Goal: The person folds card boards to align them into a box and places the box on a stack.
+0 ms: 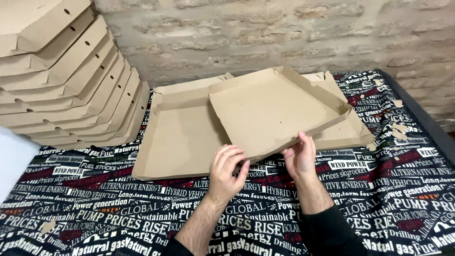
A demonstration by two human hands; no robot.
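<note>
A half-folded brown cardboard pizza box is tilted up off the table, its near edge raised. My left hand pinches that near edge at the front corner, fingers curled over the flap. My right hand grips the same edge a little to the right, thumb up against the side wall. Beneath it lies a flat, unfolded cardboard box blank spread over the table.
A leaning stack of several folded pizza boxes fills the upper left. The table wears a black cloth with printed words. Small cardboard scraps lie at the right. A rough brick wall stands behind.
</note>
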